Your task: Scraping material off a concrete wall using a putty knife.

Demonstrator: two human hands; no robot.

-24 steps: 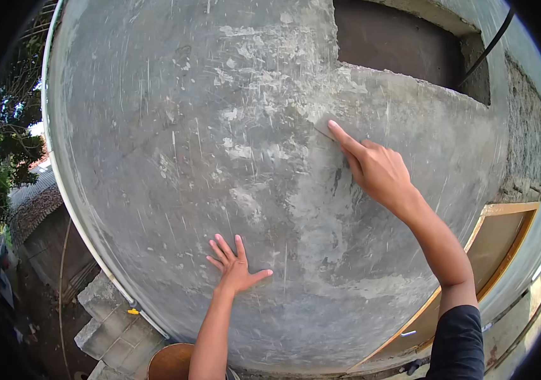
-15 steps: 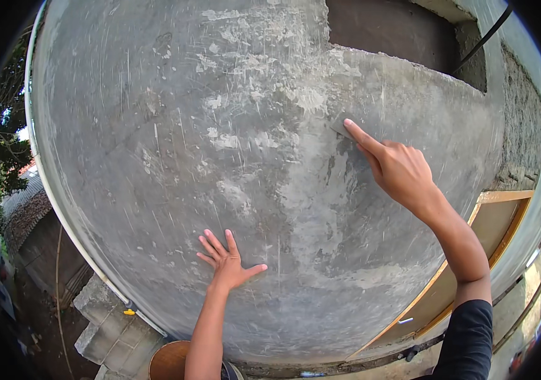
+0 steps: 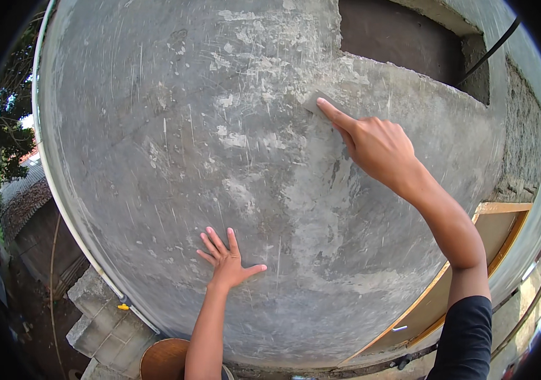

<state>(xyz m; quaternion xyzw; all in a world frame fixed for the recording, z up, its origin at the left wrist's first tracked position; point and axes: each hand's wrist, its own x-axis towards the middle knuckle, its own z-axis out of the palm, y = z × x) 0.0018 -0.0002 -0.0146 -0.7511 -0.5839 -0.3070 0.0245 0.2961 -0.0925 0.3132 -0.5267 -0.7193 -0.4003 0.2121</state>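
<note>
A grey plastered wall point(image 3: 125, 209), streaked with pale patches and scratches, takes up most of the view. My left hand point(image 3: 227, 263) lies flat against its lower middle, fingers spread, holding nothing. Higher up and to the right, my right hand point(image 3: 381, 149) is closed around a scraper, its index finger stretched along the tool. Just beyond that fingertip shows the scraper's flat grey blade point(image 3: 313, 101), laid against the wall by a pale patch. My palm and fingers hide the handle.
A recessed opening point(image 3: 403, 38) with a black cable point(image 3: 492, 47) is at upper right. Below it stands a wood-framed door point(image 3: 454, 297). A white pipe point(image 3: 71, 221) with a yellow valve point(image 3: 123, 306) runs down the left, near concrete blocks point(image 3: 102, 316) and a round brown thing point(image 3: 164, 359).
My right hand has moved the scraper up and left across the wall. My left hand stays spread in place. The view has shifted slightly.
</note>
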